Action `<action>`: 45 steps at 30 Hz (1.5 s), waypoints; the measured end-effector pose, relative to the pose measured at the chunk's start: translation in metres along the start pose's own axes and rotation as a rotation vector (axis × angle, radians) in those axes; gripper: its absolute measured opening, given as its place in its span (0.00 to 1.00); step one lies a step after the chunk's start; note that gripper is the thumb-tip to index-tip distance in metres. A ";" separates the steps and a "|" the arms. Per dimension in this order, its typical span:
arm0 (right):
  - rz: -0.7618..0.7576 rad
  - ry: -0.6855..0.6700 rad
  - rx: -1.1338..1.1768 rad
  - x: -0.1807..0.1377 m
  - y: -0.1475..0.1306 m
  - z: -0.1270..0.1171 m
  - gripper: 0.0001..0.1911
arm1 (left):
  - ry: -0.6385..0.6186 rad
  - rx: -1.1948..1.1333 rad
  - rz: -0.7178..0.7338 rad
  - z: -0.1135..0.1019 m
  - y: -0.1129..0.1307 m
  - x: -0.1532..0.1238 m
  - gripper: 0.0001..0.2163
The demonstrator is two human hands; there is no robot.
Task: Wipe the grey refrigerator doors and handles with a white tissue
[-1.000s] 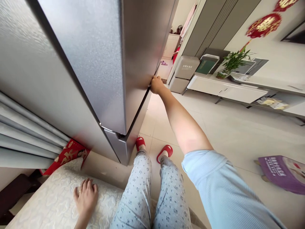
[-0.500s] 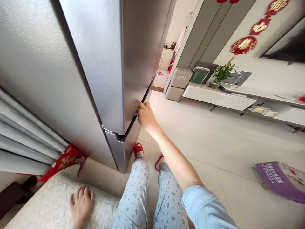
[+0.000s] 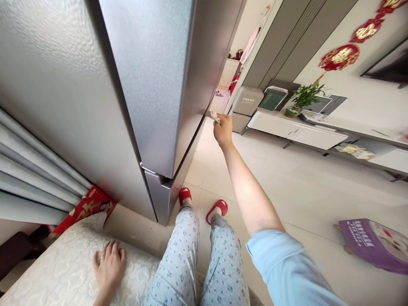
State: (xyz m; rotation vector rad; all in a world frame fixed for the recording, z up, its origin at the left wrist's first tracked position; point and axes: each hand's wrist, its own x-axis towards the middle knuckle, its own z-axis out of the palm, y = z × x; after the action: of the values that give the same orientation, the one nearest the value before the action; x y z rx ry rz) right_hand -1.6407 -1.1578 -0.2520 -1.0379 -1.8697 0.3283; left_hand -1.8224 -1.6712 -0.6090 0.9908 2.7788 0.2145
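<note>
My right hand [image 3: 223,131] is closed on a crumpled whitish tissue [image 3: 213,115]. One end of the tissue sticks out toward the far end of the gap between the upper door [image 3: 204,76] and lower door [image 3: 186,163] of a tall grey refrigerator [image 3: 79,85]. Whether the tissue touches the door edge I cannot tell. My left hand [image 3: 110,263] rests flat, fingers a little apart, on the pale quilted cover of a sofa [image 3: 63,272]. A ring is on one of its fingers.
Grey curtains [image 3: 35,170] and a red box [image 3: 91,208] stand left of the refrigerator. A purple stool [image 3: 366,242] is on the tiled floor at right. Behind it runs a low white TV cabinet [image 3: 306,136] with a plant [image 3: 306,97] and a grey bin [image 3: 247,101] beside it.
My right hand has moved away from me along the door gap to its far end, and the tissue now shows plainly. My left hand stays on the sofa.
</note>
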 end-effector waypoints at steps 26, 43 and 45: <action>0.036 -0.424 -0.457 0.075 0.000 0.056 0.17 | 0.031 0.110 0.066 0.015 -0.009 0.000 0.20; 0.076 -0.384 -0.383 0.043 -0.024 0.036 0.16 | 0.029 0.071 0.014 0.007 -0.003 0.002 0.21; 0.053 -0.361 -0.349 0.030 -0.028 0.034 0.17 | 0.029 0.061 0.016 0.005 -0.002 0.002 0.21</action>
State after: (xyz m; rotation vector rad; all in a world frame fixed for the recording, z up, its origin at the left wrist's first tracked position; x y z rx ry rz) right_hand -1.6896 -1.1450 -0.2345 -1.3313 -2.2820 0.2350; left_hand -1.8236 -1.6709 -0.6147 1.0320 2.8203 0.1485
